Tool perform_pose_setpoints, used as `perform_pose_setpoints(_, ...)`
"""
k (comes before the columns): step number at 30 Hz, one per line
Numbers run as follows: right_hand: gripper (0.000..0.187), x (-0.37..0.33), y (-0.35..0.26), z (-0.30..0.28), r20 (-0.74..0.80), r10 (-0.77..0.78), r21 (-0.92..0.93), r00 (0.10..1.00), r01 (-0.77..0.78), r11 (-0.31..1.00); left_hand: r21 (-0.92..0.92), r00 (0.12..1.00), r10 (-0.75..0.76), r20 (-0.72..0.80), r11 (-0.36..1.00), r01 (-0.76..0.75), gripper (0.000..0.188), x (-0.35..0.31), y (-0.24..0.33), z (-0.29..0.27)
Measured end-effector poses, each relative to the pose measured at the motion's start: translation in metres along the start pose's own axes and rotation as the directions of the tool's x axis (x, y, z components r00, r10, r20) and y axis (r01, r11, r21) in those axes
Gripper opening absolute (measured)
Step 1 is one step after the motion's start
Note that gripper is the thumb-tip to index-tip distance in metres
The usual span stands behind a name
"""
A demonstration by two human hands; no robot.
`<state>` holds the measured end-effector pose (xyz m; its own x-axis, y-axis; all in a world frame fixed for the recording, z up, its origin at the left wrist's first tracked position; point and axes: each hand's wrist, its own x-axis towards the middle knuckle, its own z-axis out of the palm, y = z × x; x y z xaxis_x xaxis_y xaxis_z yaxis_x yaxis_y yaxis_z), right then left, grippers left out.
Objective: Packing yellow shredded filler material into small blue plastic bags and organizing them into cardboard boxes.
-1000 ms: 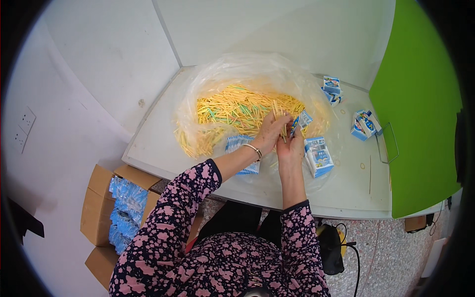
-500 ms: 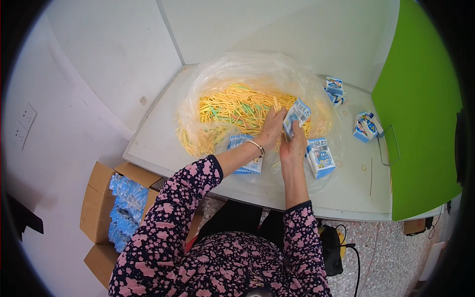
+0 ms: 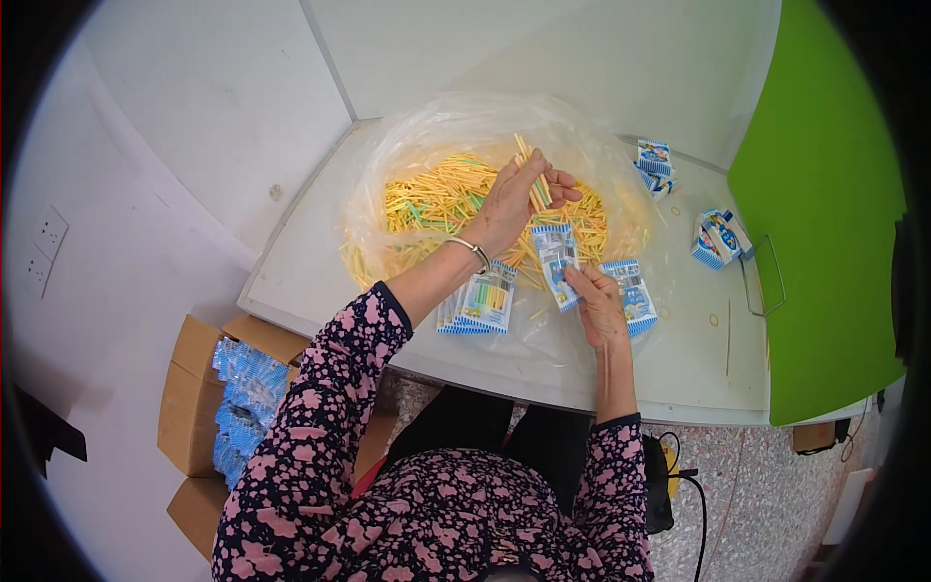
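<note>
A bundle of thin sticks (image 3: pixel 525 153), mostly yellow with a green one, stands up between the thumb and fingers of my left hand (image 3: pixel 516 194). Below it lies a heap of similar yellow, green and orange sticks (image 3: pixel 441 199) in a big clear plastic bag (image 3: pixel 412 145). My right hand (image 3: pixel 599 303) pinches a small blue-and-white packet (image 3: pixel 555 254) near its lower end; whether the packet contains sticks is unclear. Under my left wrist is an overlapping pile of packets (image 3: pixel 485 299) with coloured sticks showing through a window. More packets (image 3: pixel 635 291) lie just right of my right hand.
At the table's right stand a small blue-and-white box (image 3: pixel 716 242) and, farther back, several packets (image 3: pixel 655 165). A wire stand (image 3: pixel 768 281) leans by the green partition (image 3: pixel 824 223). On the floor at left, an open cardboard box (image 3: pixel 189 388) holds many blue-and-white packets.
My hands have moved apart. The left rose with the sticks, away from the packet; the right came down and nearer with the packet, uncovering the pile under my left wrist.
</note>
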<state>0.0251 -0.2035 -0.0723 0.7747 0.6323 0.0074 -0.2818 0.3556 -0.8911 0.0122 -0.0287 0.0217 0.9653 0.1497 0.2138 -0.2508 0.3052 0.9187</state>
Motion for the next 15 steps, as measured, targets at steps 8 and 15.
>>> perform_pose_setpoints(8,0.017,-0.004,-0.001,-0.004,0.044,0.007,0.035,0.999,-0.009,0.999,0.097,0.994,-0.07,0.081,0.993,0.062,0.039,-0.017,-0.007,0.01)
perform_pose_setpoints(15,0.017,-0.007,0.001,-0.001,0.044,-0.003,0.0,0.999,0.003,1.0,0.348,0.99,0.049,0.132,0.933,-0.093,0.047,-0.028,-0.009,0.014)
